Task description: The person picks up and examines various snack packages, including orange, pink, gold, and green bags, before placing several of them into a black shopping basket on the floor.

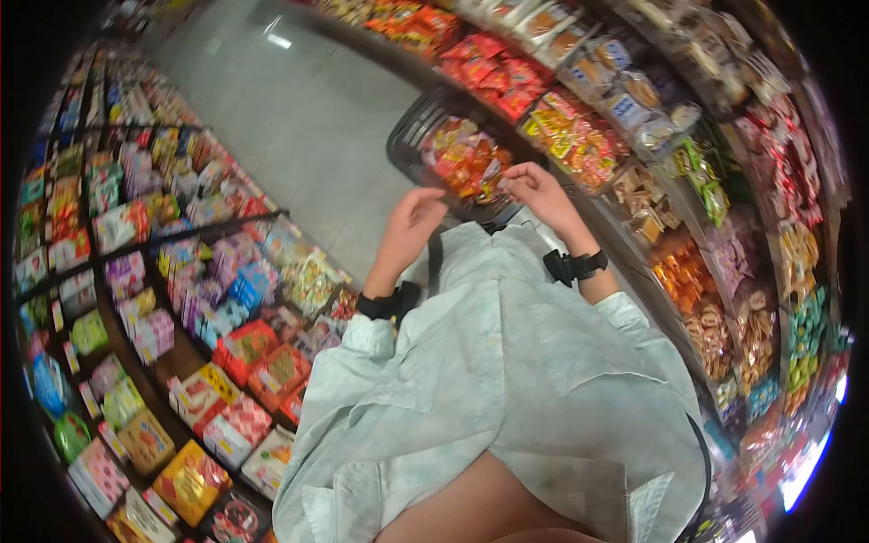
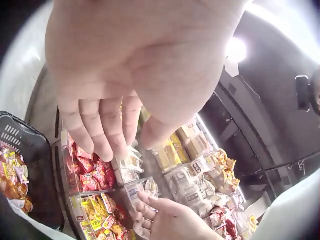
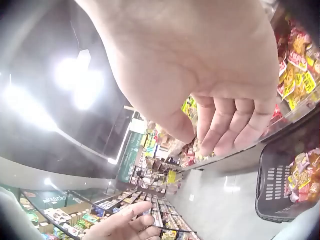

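My left hand (image 1: 416, 222) is held in front of my waist, fingers gently bent, with nothing in it. Opposite it, my right hand (image 1: 543, 199) hovers near the near right side of a dark shopping basket (image 1: 399, 134). The right wrist view shows the right hand's fingers (image 3: 240, 122) loosely bent and its palm bare. The left hand's fingers (image 2: 102, 125) look just as relaxed in the left wrist view. Inside the basket lies a pile of small wrapped snack packets (image 1: 466, 158), mostly orange, red and pink. Both hands are apart from each other.
Tiered bins along the right hold red snack packets (image 1: 493, 72), yellow ones (image 1: 566, 131) and other bagged snacks (image 1: 683, 271). Shelves of boxed sweets (image 1: 190, 471) line the left. Grey tiled floor (image 1: 299, 118) runs between them.
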`<state>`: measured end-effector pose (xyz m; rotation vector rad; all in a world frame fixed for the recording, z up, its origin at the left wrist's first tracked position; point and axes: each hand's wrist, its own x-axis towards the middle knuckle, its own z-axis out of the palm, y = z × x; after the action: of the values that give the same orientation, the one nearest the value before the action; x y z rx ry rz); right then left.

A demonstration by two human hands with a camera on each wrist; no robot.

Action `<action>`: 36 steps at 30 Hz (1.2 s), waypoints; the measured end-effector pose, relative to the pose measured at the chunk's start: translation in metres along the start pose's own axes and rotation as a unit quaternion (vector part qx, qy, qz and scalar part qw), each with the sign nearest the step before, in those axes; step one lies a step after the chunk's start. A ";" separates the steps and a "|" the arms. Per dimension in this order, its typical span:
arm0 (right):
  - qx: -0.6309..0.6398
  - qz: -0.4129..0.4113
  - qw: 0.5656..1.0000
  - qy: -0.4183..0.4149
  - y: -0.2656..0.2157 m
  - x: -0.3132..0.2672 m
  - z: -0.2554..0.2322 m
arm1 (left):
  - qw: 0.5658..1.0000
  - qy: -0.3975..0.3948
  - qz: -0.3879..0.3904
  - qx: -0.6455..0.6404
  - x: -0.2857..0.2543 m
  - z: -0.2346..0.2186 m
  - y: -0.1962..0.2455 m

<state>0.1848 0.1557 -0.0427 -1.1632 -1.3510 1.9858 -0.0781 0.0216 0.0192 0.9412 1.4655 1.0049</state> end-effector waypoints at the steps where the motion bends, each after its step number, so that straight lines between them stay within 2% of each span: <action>1: -0.012 -0.010 1.000 0.008 0.000 -0.004 -0.009 | 1.000 -0.004 -0.006 0.006 0.007 -0.001 -0.005; 5: 0.000 0.021 0.995 0.094 -0.017 -0.033 -0.027 | 0.998 -0.048 -0.013 0.030 0.036 0.002 -0.018; 8: 0.001 0.032 0.989 0.146 -0.006 -0.051 -0.034 | 0.994 -0.095 -0.004 0.049 0.048 0.013 -0.013; 13: 0.024 0.046 0.972 0.231 0.010 -0.094 -0.016 | 0.976 -0.193 0.002 0.101 0.052 0.031 -0.007; 15: 0.027 0.050 0.971 0.232 0.021 -0.117 -0.006 | 0.961 -0.240 0.023 0.139 0.048 0.039 -0.013; 19: 0.011 0.058 0.962 0.267 0.054 -0.164 0.013 | 0.924 -0.334 0.018 0.182 0.029 0.045 -0.045; 21: -0.042 0.099 0.955 0.278 0.061 -0.194 0.023 | 0.907 -0.370 0.011 0.202 0.021 0.047 -0.074; 24: -0.073 0.151 0.944 0.284 0.064 -0.230 0.036 | 0.882 -0.409 -0.006 0.234 0.001 0.051 -0.094; 26: -0.068 0.160 0.944 0.279 0.069 -0.249 0.039 | 0.857 -0.425 0.001 0.291 -0.014 0.053 -0.098; 29: -0.045 0.127 0.954 0.267 0.095 -0.259 0.032 | 0.839 -0.445 -0.010 0.314 -0.026 0.061 -0.108; 31: -0.036 0.090 0.962 0.256 0.109 -0.263 0.019 | 0.833 -0.438 -0.003 0.337 -0.029 0.075 -0.103; 33: -0.046 0.096 0.964 0.243 0.112 -0.273 0.002 | 0.827 -0.426 0.004 0.367 -0.029 0.096 -0.097; 36: -0.122 0.066 0.959 0.246 0.114 -0.296 -0.039 | 0.850 -0.385 0.014 0.360 -0.021 0.144 -0.105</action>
<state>0.3833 -0.0943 -0.0395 -1.7620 -1.2949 1.4873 0.0641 -0.0191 -0.0830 1.6598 1.0989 -0.0173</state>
